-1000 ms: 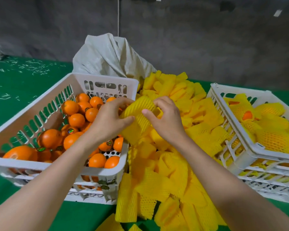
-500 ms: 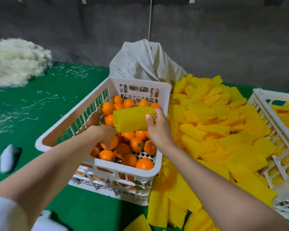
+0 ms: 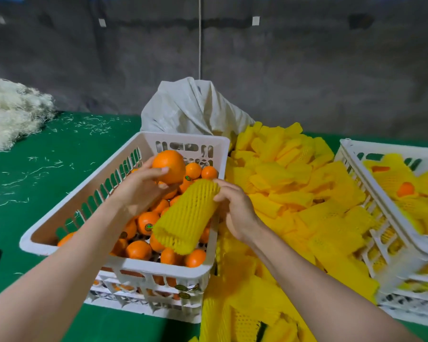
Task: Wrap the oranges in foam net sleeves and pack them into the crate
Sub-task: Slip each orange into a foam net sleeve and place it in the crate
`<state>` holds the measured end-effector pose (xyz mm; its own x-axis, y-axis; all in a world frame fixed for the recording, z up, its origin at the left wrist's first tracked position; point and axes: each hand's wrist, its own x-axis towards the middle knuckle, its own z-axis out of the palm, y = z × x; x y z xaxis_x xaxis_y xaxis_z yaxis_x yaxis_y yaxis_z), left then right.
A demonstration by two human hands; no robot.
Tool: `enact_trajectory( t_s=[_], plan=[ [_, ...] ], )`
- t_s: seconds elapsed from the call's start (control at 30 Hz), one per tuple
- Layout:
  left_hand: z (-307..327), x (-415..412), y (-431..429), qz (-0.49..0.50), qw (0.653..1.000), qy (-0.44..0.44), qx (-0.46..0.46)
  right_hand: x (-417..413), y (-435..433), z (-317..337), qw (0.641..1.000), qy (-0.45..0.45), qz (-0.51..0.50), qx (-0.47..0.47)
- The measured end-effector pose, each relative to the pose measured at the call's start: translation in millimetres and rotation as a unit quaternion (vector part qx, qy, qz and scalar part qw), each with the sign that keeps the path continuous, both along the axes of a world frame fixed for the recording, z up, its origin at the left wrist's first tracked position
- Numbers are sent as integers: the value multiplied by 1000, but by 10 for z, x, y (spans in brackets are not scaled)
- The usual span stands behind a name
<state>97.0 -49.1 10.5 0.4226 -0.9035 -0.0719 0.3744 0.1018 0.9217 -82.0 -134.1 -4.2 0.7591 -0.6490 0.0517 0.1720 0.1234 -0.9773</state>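
Now, L hand fingers gripping orange, R hand pinching foam sleeve, seemingly at rim, fingertips hidden.

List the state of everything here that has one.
Left grip, holds a bare orange, lifted.
Right grip, pinches an empty foam net sleeve by one end.
Left crate, holds loose oranges.
Right crate, partly filled with sleeved oranges.
Sleeve pile, heaped between the crates.
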Motion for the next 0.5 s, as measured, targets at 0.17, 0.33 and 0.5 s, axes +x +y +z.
enact_trajectory(
  t_s=[0.17, 0.33, 0.5],
  plan=[
    [173, -638, -108, -86, 980, 176, -43, -432, -38, 50, 995, -43, 79, -34],
    [278, -1285, -231, -54, 971, 228, -49, -842, -68, 93, 994, -26, 69, -76],
    [176, -1762, -377, 24, 999, 42, -10, -1204, -88, 230, 989, -27, 30, -143]
  ],
)
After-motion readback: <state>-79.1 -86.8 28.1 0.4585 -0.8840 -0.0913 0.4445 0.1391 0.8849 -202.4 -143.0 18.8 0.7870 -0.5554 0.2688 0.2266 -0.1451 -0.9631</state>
